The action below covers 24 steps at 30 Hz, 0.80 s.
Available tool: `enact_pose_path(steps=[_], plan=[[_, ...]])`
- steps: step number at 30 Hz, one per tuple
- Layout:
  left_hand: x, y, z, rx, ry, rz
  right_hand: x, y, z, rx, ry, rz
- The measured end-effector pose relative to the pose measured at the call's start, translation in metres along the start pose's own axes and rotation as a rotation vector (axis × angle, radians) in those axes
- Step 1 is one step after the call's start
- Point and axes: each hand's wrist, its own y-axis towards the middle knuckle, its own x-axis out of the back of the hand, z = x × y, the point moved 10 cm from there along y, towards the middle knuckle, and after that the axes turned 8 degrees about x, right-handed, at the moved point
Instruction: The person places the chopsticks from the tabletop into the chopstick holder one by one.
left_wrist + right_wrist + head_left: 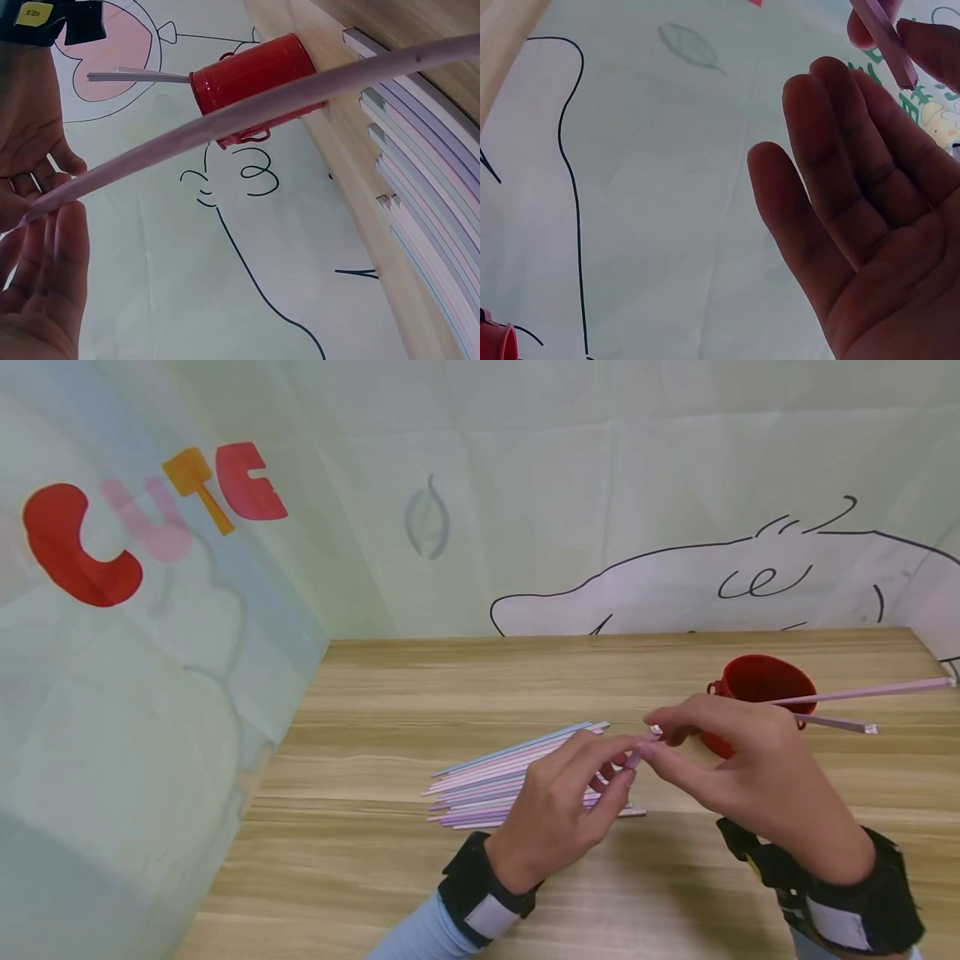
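My left hand (551, 797) pinches a thin pink straw-like strip (225, 116) near one end, between thumb and fingertips. The strip's long part runs back close past the left wrist camera. Facing it, my right hand (765, 768) has its index finger and thumb around the strip's short tip. In the right wrist view, the other fingers (810, 135) of that hand are extended, apart from the strip. Whether the right thumb presses the tip is hard to tell. Below and left of the hands lies a pile of pastel strips (495, 768), partly hidden by my left hand.
A small red bucket (765, 672) with side handles stands behind my right hand, which partly covers it. Two strips (870, 692) stick out of it to the right. A printed cloth (525, 468) hangs behind the wooden table (360, 877).
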Motion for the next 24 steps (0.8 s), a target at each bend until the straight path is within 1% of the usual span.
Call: enact_pose_path(steps=[4, 9, 13, 16, 24], plan=[[0.001, 0.000, 0.000, -0.002, -0.004, -0.014, -0.003, 0.001, 0.004, 0.010, 0.005, 0.022], [0.000, 0.000, 0.000, 0.009, -0.027, -0.008, -0.002, 0.002, 0.006, 0.004, 0.004, 0.003], [-0.001, 0.000, 0.000, 0.016, -0.045, 0.001, 0.005, 0.001, 0.008, 0.034, 0.012, -0.078], [-0.002, 0.000, 0.001, 0.017, -0.044, 0.003, 0.013, 0.000, 0.009, 0.024, 0.005, -0.134], [-0.003, -0.001, 0.004, 0.031, -0.031, -0.007, 0.031, -0.004, 0.009, -0.015, -0.032, -0.217]])
